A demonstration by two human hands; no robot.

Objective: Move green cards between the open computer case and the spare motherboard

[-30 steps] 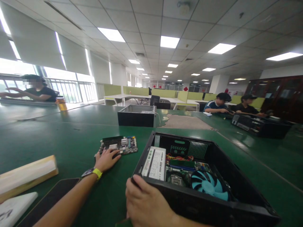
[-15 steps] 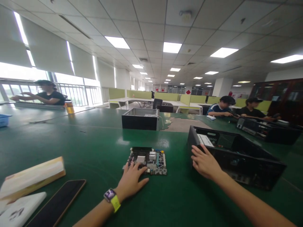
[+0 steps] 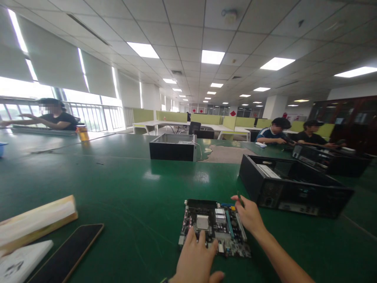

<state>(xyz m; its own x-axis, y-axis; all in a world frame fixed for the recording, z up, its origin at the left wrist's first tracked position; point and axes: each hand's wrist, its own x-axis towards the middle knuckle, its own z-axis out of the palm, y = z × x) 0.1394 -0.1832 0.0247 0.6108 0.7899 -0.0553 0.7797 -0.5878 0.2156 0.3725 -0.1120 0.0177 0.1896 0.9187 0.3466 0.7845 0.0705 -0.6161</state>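
Observation:
A bare motherboard [image 3: 215, 230] lies flat on the green table [image 3: 132, 188] right in front of me. My left hand [image 3: 196, 261] rests on its near edge with the fingers stretched out over the board. My right hand [image 3: 249, 215] is at the board's right edge, fingers pinched together around a thin dark sliver that I cannot make out. An open black computer case [image 3: 294, 188] stands just beyond and to the right of my right hand, apart from it.
A second open case [image 3: 172, 147] sits farther back in the middle. At the near left lie a dark phone [image 3: 69, 251], a wooden-edged box [image 3: 35, 222] and a white pad [image 3: 20, 261]. People sit at the far left [image 3: 54, 116] and far right [image 3: 273, 131].
The motherboard has slid nearer to me and to the right under my left hand. My right hand left the black case and came to the board's right edge. The case stands farther right.

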